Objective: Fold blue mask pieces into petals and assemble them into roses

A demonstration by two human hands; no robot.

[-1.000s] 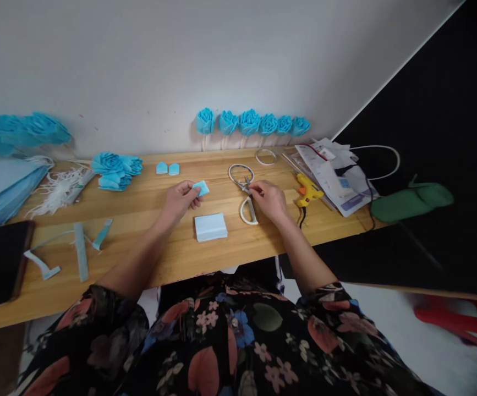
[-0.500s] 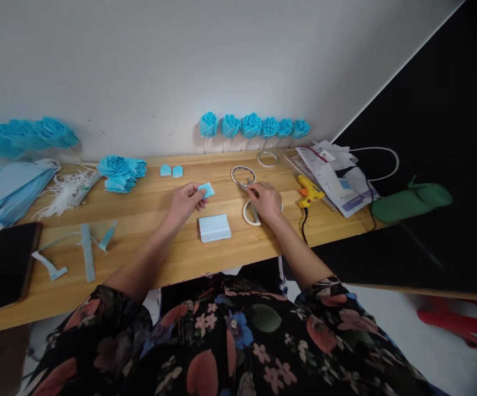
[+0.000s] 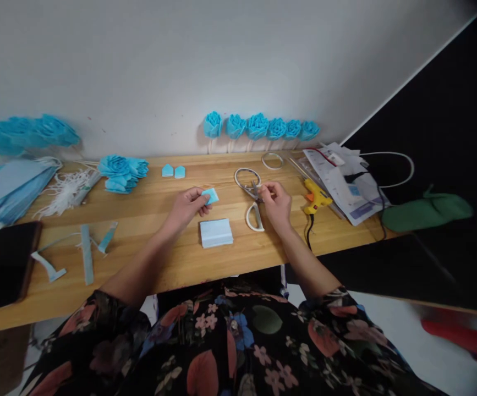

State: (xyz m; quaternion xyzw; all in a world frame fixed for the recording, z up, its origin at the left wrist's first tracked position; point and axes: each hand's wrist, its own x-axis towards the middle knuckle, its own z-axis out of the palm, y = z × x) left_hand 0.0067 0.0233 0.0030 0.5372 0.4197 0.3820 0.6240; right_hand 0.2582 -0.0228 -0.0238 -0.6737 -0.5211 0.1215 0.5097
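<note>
Between thumb and fingers, my left hand (image 3: pixel 191 208) pinches a small blue piece of fabric (image 3: pixel 210 196) above the wooden table. My right hand (image 3: pixel 277 201) is closed in a pinch just right of the scissors (image 3: pixel 255 219); what its fingertips hold, if anything, is too small to name. The scissors have white loop handles and lie partly opened out on the table. Below my left hand rests a stack of pale blue fabric rectangles (image 3: pixel 216 233). Two small blue cut pieces with pointed tops (image 3: pixel 174 171) lie farther back.
Several blue fabric roses (image 3: pixel 257 126) on sticks lean against the wall. A yellow glue gun (image 3: pixel 316 197), papers (image 3: pixel 337 181) and a green pouch (image 3: pixel 428 213) are at right. Blue roses (image 3: pixel 122 173), face masks (image 3: pixel 13 190), a phone (image 3: pixel 5 264) and cut strips (image 3: pixel 86 253) are at left.
My right hand has shifted right, away from over the scissors, uncovering more of the blades and handle. My left hand still holds the blue piece. The view has turned slightly.
</note>
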